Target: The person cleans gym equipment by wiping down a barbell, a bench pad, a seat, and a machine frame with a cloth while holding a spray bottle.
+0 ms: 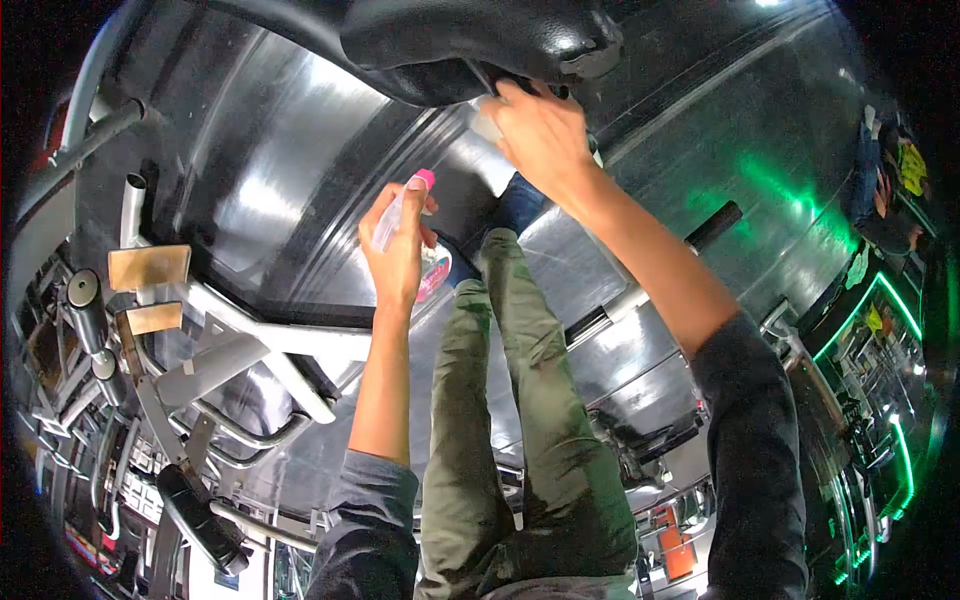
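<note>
My left hand (398, 240) is closed around a spray bottle (434, 272) with a pink and translucent white spray head, held left of my legs. Part of its label shows below my fingers. Further up and to the right, my right hand (540, 130) reaches to the underside of a black padded seat (480, 35). Its fingers are bent around a whitish cloth (485, 121), which is partly hidden and blurred. The fingertips are close to a dark part beneath the padding.
Gym machines with a white frame (300, 340) and wooden-coloured pads (148, 268) stand at the left. A black-ended bar (715, 227) sticks out right of my legs. Green light strips (900, 300) and more equipment are at the far right.
</note>
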